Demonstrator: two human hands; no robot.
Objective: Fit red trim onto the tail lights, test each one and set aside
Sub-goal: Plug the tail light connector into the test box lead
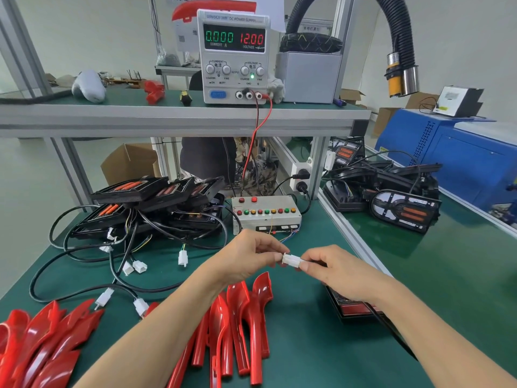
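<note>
Near the table's right edge, the left hand (246, 257) and right hand (334, 271) pinch a white plug (291, 259) from both ends, above open green mat. Red trims (243, 317) crowd the near edge; a tail light (349, 306) lies under the right wrist.

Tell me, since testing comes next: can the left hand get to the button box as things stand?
Probably yes: the button box stands just beyond the left hand with bare mat between, though that hand's grip is on the connector.
</note>
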